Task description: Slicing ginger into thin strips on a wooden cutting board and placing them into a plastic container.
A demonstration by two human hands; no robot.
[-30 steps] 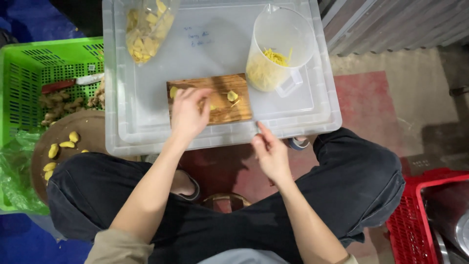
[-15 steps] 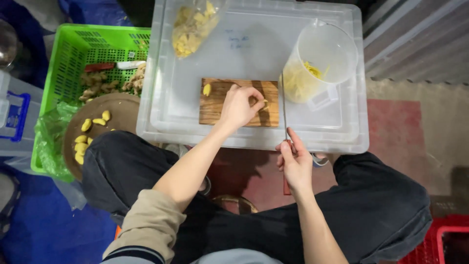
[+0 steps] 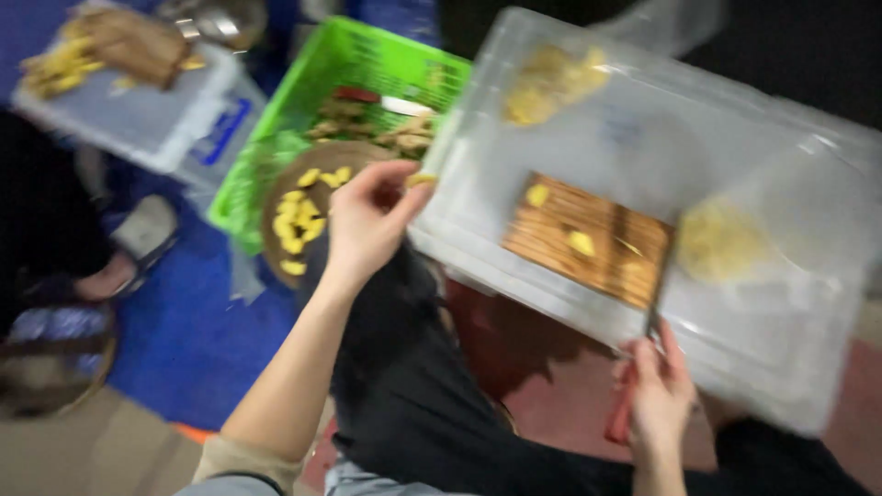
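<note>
Yellow piece [image 3: 421,179] pinched in left hand [image 3: 367,220] fingertips, over round brown tray [image 3: 317,161] edge, beside clear plastic lid [image 3: 514,276]; shape blurred. Right hand [image 3: 657,400] clenched on knife [image 3: 657,285], handle hidden, blade smeared. Slatted wooden board [image 3: 597,239] on lid. Green mesh basket [image 3: 303,83] behind.

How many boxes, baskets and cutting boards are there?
Clear plastic boxes: 2 (big one, small one)
Green baskets: 1
Wooden cutting boards: 1
Total: 4
</note>
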